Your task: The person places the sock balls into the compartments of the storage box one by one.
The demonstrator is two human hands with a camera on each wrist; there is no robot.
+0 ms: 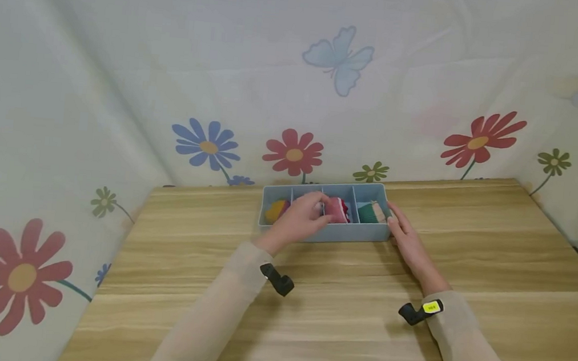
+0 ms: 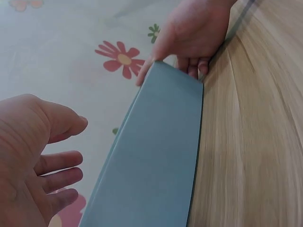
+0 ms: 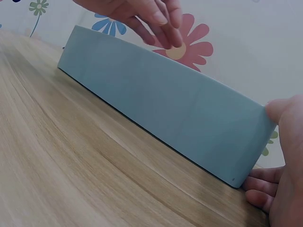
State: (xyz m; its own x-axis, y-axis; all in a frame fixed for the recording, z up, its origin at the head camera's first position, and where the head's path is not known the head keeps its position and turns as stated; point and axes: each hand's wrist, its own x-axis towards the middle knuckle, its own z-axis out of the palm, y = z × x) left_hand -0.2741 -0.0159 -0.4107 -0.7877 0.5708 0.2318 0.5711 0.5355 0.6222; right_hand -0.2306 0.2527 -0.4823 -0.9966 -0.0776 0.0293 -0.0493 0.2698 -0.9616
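Note:
A blue-grey box [image 1: 348, 233] with compartments stands near the back of the table, its long front wall facing me. Over its middle compartments hovers my left hand [image 1: 298, 218], fingers relaxed and holding nothing. My right hand [image 1: 408, 241] grips the box's right end, thumb at the rim of the front corner and fingers against the end wall. Inside lie a yellow and maroon cloth bundle [image 1: 276, 210] at the left, a pink-red one [image 1: 338, 210] right of the middle, and a green and beige one [image 1: 370, 213] at the far right. My left hand partly hides the second compartment.
The box stands on a wood-grain table [image 1: 337, 334]. Close behind it hangs a pale backdrop [image 1: 257, 74] printed with flowers and a butterfly, which also closes off the left and right sides.

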